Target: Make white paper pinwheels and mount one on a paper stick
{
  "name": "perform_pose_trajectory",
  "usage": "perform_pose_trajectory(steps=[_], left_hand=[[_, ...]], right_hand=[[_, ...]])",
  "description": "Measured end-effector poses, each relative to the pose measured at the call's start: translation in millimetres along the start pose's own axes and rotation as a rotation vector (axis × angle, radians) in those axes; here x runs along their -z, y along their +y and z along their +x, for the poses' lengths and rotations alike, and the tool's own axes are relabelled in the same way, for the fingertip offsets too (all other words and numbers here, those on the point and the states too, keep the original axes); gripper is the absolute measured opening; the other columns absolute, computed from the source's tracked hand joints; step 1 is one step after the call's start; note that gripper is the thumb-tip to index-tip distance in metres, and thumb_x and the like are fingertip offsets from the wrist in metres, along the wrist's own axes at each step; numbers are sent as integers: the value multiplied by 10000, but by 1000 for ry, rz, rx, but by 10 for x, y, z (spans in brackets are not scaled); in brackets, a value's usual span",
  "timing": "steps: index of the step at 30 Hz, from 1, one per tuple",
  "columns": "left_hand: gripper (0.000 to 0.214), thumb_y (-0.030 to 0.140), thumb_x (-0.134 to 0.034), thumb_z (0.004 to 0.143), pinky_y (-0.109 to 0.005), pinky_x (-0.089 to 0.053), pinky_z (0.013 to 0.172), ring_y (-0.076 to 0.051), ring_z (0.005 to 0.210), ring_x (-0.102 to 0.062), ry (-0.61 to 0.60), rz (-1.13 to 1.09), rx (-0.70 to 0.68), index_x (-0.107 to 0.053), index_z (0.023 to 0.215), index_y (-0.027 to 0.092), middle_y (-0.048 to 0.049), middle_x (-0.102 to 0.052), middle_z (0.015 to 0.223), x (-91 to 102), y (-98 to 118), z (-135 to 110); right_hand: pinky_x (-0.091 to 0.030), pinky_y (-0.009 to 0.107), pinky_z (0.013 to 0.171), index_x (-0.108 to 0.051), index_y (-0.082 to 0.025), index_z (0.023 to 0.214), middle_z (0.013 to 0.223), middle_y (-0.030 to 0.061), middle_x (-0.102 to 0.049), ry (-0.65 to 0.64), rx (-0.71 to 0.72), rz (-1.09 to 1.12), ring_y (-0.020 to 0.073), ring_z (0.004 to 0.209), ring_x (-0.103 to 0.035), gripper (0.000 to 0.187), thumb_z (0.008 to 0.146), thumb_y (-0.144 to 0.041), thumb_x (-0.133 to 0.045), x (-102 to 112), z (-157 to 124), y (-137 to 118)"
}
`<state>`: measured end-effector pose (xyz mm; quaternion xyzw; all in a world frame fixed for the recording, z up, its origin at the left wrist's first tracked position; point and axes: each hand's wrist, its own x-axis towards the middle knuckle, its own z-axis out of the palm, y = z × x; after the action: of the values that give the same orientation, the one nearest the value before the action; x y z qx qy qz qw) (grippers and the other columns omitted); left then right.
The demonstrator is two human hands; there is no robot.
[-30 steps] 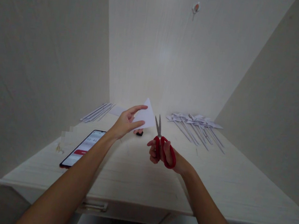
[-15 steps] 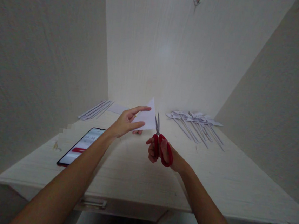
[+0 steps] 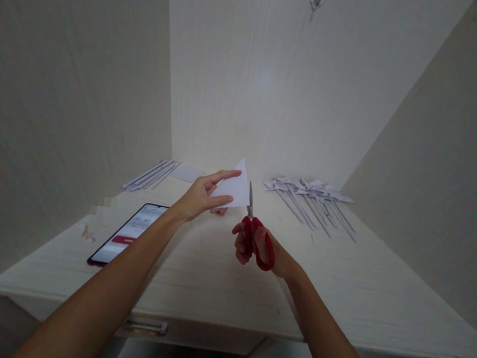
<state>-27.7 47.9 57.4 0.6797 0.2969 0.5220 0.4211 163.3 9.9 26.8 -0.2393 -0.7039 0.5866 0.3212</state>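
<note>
A piece of white paper point(image 3: 237, 190), pointed at its top, is held up above the table by my left hand point(image 3: 205, 195). The thumb and index finger lie across the paper's near side, and other fingers are partly hidden behind it. Through the red handles of a pair of scissors point(image 3: 250, 219) go the fingers of my right hand point(image 3: 259, 246). The blades point upward at the paper's lower right corner, close together. Whether they touch the paper I cannot tell.
Several pinwheel-like folded papers on thin sticks point(image 3: 315, 195) lie at the back right. At the back left are several rolled paper sticks point(image 3: 150, 174) and a flat paper sheet point(image 3: 187, 173). A phone point(image 3: 132, 230) lies by my left forearm. Walls enclose the white table point(image 3: 219, 290).
The scissor blades, apart before, have come together beside the paper's edge. My left hand and the paper have hardly moved; the camera view has shifted slightly.
</note>
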Motion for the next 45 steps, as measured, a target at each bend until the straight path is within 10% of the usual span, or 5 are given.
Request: perform_pose_trajectory(steps=[24, 31, 35, 40, 45], left_hand=[[610, 195, -712, 634, -146, -372, 351, -80, 538, -581, 42, -77, -122, -523, 1211, 254, -122, -510, 1194, -13, 69, -10], [525, 208, -652, 652, -91, -205, 281, 38, 359, -320, -139, -663, 136, -573, 1171, 195, -89, -631, 1012, -205, -32, -77], [446, 186, -614, 675, -57, -226, 290, 53, 355, -209, -179, -811, 208, -604, 1121, 168, -104, -576, 1161, -301, -140, -96], [475, 214, -655, 680, -62, -337, 365, 2, 489, -497, -272, -841, 243, -582, 1147, 165, -102, -609, 1113, -307, -190, -78], [417, 301, -680, 692, -324, -468, 824, -233, 915, -625, -181, -630, 240, -625, 1071, 134, -134, -622, 1098, -364, -200, -11]], right_hand=[[-325, 251, 466, -437, -161, 930, 624, -28, -423, 4, 73, 39, 93, 477, -458, 622, 747, -727, -253, -14, 3, 101], [-358, 250, 537, -405, -202, 767, 896, 27, -593, 543, 360, 40, 84, 571, -493, 262, 749, -371, -605, 106, 283, -71], [-384, 252, 584, -385, -214, 760, 1000, 33, -624, 485, 436, 100, 93, 634, -514, 280, 682, -226, -654, 245, 466, -169], [-383, 249, 586, -390, -219, 782, 783, -19, -608, 516, 438, 189, 102, 624, -511, 288, 662, -206, -652, 308, 498, -118], [-338, 223, 528, -412, -216, 776, 614, -77, -445, 725, 437, 172, 80, 539, -441, 311, 608, -188, -673, 387, 440, -66]])
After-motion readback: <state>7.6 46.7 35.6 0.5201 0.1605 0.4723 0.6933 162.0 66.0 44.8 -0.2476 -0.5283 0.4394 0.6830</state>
